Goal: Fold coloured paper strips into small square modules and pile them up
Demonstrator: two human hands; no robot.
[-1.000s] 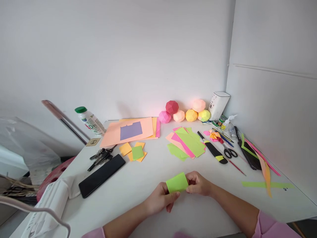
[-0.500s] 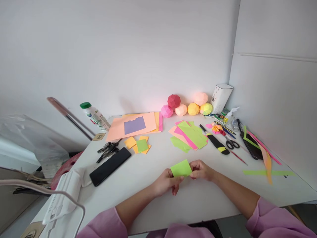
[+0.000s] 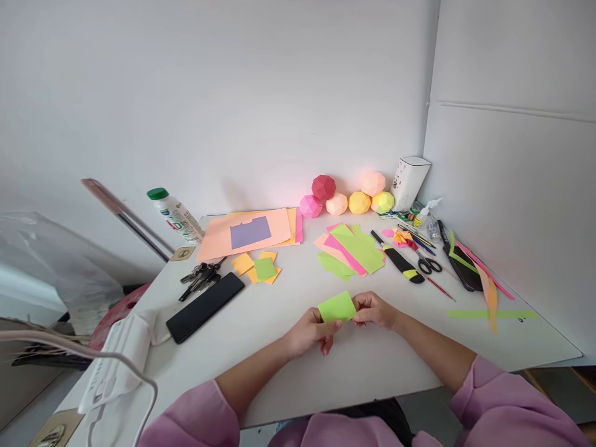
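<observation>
A small bright green paper piece (image 3: 337, 307) is held up over the white table, near its front edge. My left hand (image 3: 311, 334) pinches it at the lower left, thumb on its face. At its right edge, the fingers of my right hand (image 3: 372, 309) are closed on it too. Beyond my hands lies a pile of green, pink and peach paper pieces (image 3: 364, 251). To the left, a small green square (image 3: 265, 268) rests on orange squares (image 3: 242, 264).
A black phone (image 3: 205, 307) and keys (image 3: 201, 276) lie left. Faceted paper balls (image 3: 323, 187) line the wall. On the right are a cutter (image 3: 403, 264), scissors (image 3: 429, 266), a glue bottle (image 3: 424, 214) and paper strips (image 3: 491, 314). Peach sheets (image 3: 212, 239) lie at the back left.
The view has shifted slightly, so the table things appear a little further left and mostly higher. Both hands keep their hold on the green paper piece.
</observation>
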